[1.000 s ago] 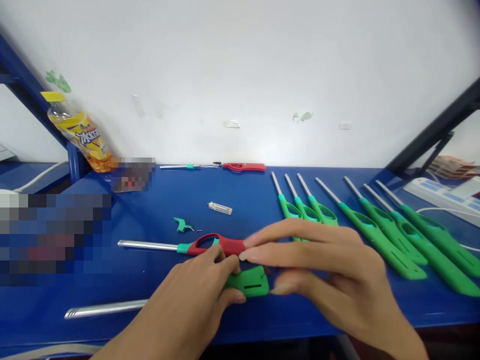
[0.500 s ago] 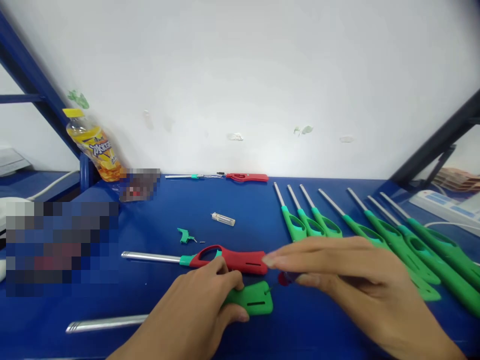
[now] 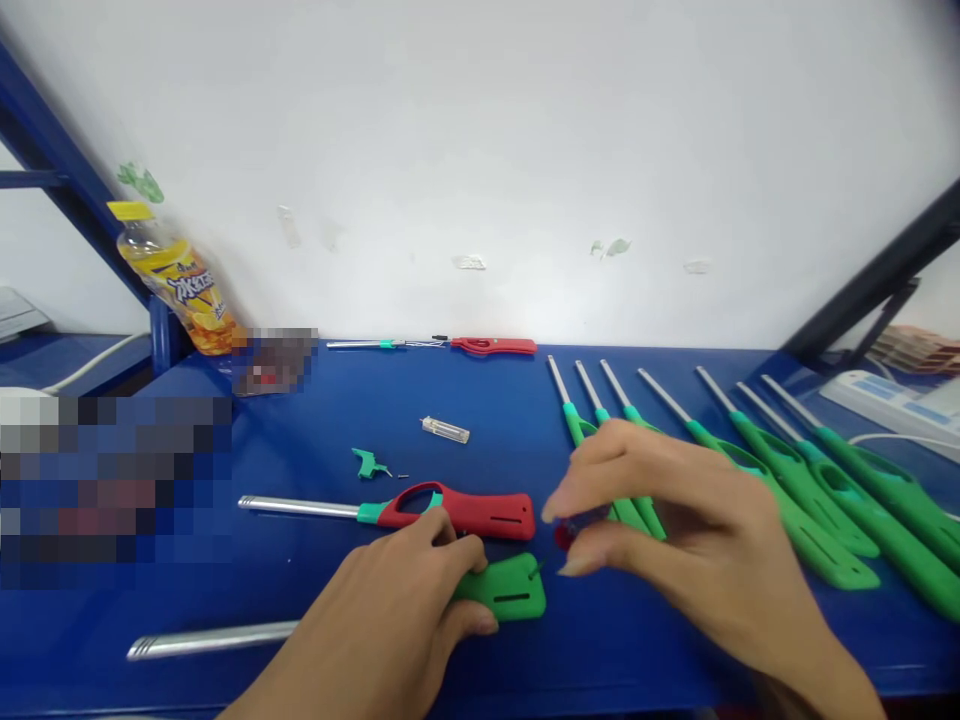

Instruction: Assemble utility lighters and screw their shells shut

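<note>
Green utility lighters [image 3: 821,500] lie partly behind the right hand [image 3: 690,530], fingers pinching a red screwdriver [image 3: 564,537]; the left hand [image 3: 397,605] grips another lighter [image 3: 514,587]; blue tabletop [image 3: 525,440], white wall [image 3: 450,130]

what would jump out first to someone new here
Probably the seven green-handled gas lighters laid out on the right of the blue table, some partly behind the right hand. Front and centre, the left hand grips another green-handled gas lighter beside a red-handled gas lighter, while the right hand pinches a small red-ended tool, perhaps a screwdriver. At the back left, a yellow-capped drink bottle catches the eye too.
</note>
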`<action>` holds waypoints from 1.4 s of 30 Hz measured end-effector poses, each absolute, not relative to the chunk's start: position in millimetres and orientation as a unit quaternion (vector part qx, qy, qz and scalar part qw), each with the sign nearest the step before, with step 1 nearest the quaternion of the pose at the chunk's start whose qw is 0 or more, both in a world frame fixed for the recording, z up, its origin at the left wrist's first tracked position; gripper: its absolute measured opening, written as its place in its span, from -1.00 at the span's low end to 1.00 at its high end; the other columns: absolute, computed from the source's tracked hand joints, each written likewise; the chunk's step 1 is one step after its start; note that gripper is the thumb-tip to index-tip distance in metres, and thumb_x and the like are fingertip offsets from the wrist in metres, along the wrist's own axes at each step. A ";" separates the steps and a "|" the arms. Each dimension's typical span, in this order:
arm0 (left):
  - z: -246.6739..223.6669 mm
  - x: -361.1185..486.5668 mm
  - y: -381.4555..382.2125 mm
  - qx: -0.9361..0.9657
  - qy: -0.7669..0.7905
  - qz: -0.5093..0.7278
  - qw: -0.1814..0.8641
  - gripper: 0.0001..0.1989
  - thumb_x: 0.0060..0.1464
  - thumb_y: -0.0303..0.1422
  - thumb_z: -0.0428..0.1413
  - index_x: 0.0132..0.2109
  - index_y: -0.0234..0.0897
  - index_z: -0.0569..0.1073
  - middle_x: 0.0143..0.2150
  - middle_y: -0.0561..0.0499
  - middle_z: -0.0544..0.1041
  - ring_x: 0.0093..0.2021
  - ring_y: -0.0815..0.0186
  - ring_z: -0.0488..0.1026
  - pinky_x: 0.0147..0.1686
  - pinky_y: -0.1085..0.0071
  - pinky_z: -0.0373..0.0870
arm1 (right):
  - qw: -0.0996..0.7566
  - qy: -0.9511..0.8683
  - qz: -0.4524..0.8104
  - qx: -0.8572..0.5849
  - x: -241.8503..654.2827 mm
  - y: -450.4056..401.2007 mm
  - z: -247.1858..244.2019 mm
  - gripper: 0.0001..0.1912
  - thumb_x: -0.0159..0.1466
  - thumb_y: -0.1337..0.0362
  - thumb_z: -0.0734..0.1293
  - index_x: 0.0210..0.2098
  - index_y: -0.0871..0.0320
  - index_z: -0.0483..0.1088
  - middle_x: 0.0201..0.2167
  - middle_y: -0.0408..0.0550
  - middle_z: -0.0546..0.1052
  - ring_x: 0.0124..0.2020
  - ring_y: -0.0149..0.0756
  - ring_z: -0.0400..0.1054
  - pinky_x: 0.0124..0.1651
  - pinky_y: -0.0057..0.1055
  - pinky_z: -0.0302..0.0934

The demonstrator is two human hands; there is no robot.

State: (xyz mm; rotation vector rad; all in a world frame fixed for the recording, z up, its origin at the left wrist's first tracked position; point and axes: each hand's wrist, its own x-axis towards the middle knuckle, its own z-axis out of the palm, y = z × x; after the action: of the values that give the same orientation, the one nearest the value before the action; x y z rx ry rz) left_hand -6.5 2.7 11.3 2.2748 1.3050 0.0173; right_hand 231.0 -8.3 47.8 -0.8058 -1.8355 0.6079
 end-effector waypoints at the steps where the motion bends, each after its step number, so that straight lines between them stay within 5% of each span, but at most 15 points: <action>1: 10.4 -7.2 2.2 0.840 0.480 0.012 0.252 -0.86 0.26 -0.44 0.23 -0.08 -0.10 0.62 -0.01 -0.07 0.61 0.07 -0.03 0.63 0.16 0.05 0.50 | 0.483 -0.770 0.263 -0.324 230.0 -9.0 49.2 -0.76 0.33 0.33 0.54 -0.05 -0.11 0.68 -0.19 -0.14 0.71 -0.20 -0.28 0.60 -0.18 -0.43 0.51; 4: 8.1 -9.4 0.9 0.850 0.467 0.032 0.240 -0.88 0.24 -0.42 0.24 -0.12 -0.09 0.61 -0.09 -0.02 0.61 0.02 0.02 0.64 0.13 0.15 0.52 | 0.453 -0.770 0.323 -0.311 227.3 -12.2 52.6 -0.65 0.43 0.39 0.42 0.10 -0.16 0.63 -0.02 -0.20 0.72 -0.04 -0.33 0.63 -0.03 -0.47 0.53; 10: 9.9 -9.8 0.4 0.854 0.459 0.052 0.240 -0.83 0.27 -0.41 0.15 -0.10 -0.09 0.63 -0.09 -0.03 0.62 -0.04 0.09 0.65 -0.01 0.29 0.55 | 0.487 -0.759 0.245 -0.356 224.8 -15.4 52.9 -0.88 0.28 0.28 0.58 -0.19 -0.04 0.67 -0.31 -0.18 0.64 -0.34 -0.38 0.54 -0.30 -0.52 0.47; 15: 7.9 -10.3 0.5 0.853 0.458 0.069 0.241 -0.85 0.29 -0.37 0.16 -0.11 -0.08 0.63 -0.11 -0.02 0.63 0.02 0.06 0.64 0.04 0.25 0.54 | 0.448 -0.777 0.294 -0.331 225.8 -14.2 51.5 -0.67 0.44 0.41 0.41 0.11 -0.08 0.60 -0.07 -0.21 0.72 -0.09 -0.38 0.63 -0.04 -0.54 0.50; 20: 9.3 -10.0 0.9 0.853 0.457 0.046 0.248 -0.82 0.33 -0.37 0.14 -0.04 -0.10 0.64 -0.07 -0.04 0.63 -0.03 0.10 0.65 0.00 0.28 0.54 | 0.487 -0.782 0.193 -0.338 223.5 -11.9 46.9 -0.81 0.28 0.23 0.59 -0.10 0.04 0.66 -0.29 -0.20 0.65 -0.37 -0.47 0.52 -0.32 -0.59 0.41; 22: 10.6 -9.1 0.9 0.852 0.460 0.031 0.246 -0.82 0.33 -0.37 0.16 -0.02 -0.12 0.64 -0.01 -0.06 0.62 -0.04 0.09 0.65 0.01 0.24 0.55 | 0.463 -0.797 0.189 -0.340 224.9 -12.5 47.8 -0.82 0.39 0.18 0.51 -0.04 0.05 0.66 -0.19 -0.15 0.66 -0.28 -0.45 0.57 -0.24 -0.59 0.44; 26: 9.9 -8.0 0.4 0.846 0.476 0.002 0.242 -0.85 0.31 -0.38 0.23 -0.01 -0.12 0.62 0.08 -0.08 0.60 0.03 -0.04 0.64 0.17 -0.03 0.49 | 0.485 -0.786 0.212 -0.320 225.9 -13.3 48.8 -0.72 0.47 0.45 0.35 0.04 0.02 0.60 -0.06 -0.22 0.71 -0.05 -0.43 0.60 0.00 -0.56 0.47; 36: 9.7 -7.9 -2.4 0.860 0.460 0.041 0.217 -0.86 0.30 -0.44 0.16 -0.11 -0.14 0.61 -0.10 -0.01 0.63 -0.13 0.14 0.67 -0.07 0.31 0.56 | 0.489 -0.793 0.146 -0.333 225.1 -15.9 47.7 -0.88 0.40 0.42 0.47 -0.13 0.10 0.64 -0.25 -0.16 0.63 -0.29 -0.48 0.52 -0.25 -0.58 0.42; 42: 4.0 -3.6 -6.0 0.864 0.474 -0.017 0.169 -0.87 0.33 -0.43 0.15 -0.05 -0.18 0.57 0.09 -0.17 0.59 -0.02 -0.01 0.68 0.08 0.06 0.59 | 0.514 -0.780 0.113 -0.338 219.6 -13.6 43.2 -0.92 0.34 0.29 0.55 -0.17 0.08 0.62 -0.33 -0.19 0.62 -0.38 -0.49 0.47 -0.33 -0.55 0.36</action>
State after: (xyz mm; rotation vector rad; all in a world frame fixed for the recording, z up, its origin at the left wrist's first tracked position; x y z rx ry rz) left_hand -3.6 -6.0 4.0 2.4568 1.3474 -0.0481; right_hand 219.6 -13.6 43.2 -0.8117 -1.8752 0.2722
